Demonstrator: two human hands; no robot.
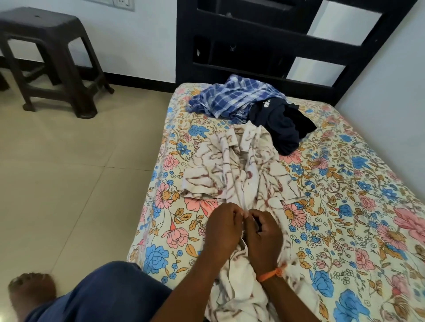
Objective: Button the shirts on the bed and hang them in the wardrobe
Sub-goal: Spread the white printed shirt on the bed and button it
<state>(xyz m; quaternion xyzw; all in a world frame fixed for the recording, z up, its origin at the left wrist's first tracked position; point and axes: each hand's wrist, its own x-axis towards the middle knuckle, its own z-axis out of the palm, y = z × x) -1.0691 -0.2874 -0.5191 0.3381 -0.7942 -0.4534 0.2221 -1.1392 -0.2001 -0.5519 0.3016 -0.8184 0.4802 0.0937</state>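
Both hands meet knuckle to knuckle near the bed's [345, 206] foot edge, left hand [222, 232] and right hand [263, 236] fingers curled, pinching the cream shirt [241, 165] front.

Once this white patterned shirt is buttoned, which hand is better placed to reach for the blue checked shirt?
Probably the left hand. The blue checked shirt lies far up the bed, left of the navy garment, so the right hand would have to cross over.

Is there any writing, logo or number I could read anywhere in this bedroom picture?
No readable text anywhere.
Small white print on the crumpled navy-blue garment lying on the floral bedsheet: too blurred to read, perhaps only a logo.
White wall switch plate: no visible lettering.
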